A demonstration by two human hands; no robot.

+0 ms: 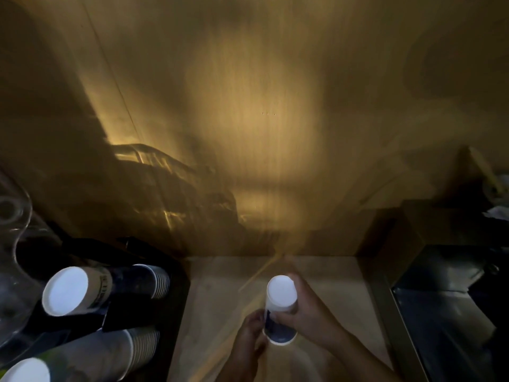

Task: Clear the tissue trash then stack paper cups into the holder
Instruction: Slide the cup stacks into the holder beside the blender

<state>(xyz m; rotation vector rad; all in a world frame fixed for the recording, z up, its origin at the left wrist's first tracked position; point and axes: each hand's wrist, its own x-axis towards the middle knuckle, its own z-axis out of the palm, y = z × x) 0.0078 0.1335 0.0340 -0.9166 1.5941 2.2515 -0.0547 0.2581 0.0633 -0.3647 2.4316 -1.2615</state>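
Observation:
Both my hands hold an upside-down paper cup stack over the wooden counter, its white base facing me and a dark blue print low on its side. My right hand wraps it from the right. My left hand pinches its lower rim from the left. At the lower left a black cup holder carries two slanted stacks of cups: an upper stack with a white base, and a lower stack. No tissue is clearly visible.
A wooden back wall rises just behind the counter. A clear glass container stands at the far left. A dark metal appliance and a wooden box fill the right side. The scene is dim.

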